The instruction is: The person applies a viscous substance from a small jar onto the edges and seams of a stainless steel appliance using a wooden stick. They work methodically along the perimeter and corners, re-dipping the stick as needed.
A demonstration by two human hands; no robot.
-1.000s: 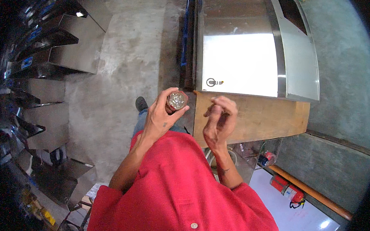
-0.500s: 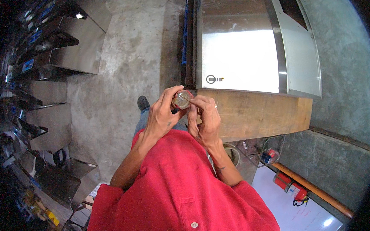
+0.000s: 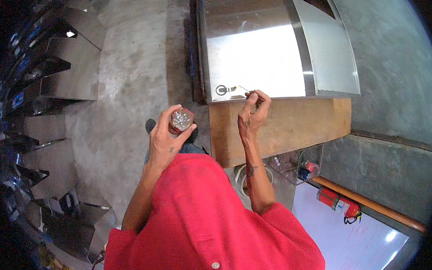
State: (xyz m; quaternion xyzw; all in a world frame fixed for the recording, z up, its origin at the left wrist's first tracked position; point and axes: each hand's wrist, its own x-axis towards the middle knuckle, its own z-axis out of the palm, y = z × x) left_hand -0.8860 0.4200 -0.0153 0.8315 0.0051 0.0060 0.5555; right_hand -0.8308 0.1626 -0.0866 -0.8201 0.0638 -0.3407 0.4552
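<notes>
My left hand (image 3: pixel 165 137) is wrapped round a small jar (image 3: pixel 181 119), reddish at the side. Seen from above, its top looks clear and glistening; the contents cannot be made out. My right hand (image 3: pixel 254 114) pinches a thin stick (image 3: pixel 243 89), whose tip points up and left over the front edge of a shiny sheet-metal panel (image 3: pixel 256 61). On the panel's near left corner, close to that tip, is a dark ring-shaped fitting (image 3: pixel 221 90) with a short piece beside it. Whether the stick touches the panel cannot be told.
A wooden board (image 3: pixel 283 129) lies in front of the panel. Behind my right forearm stands a round bucket (image 3: pixel 270 173) beside a clear bin (image 3: pixel 315 155). A red fire extinguisher (image 3: pixel 335 200) rests by a whiteboard (image 3: pixel 346 240). Bent metal pieces (image 3: pixel 75 68) line the left side.
My right hand has drawn the stick out of the jar and moved right, to the panel's front edge. My left hand, still holding the jar, has shifted left in view.
</notes>
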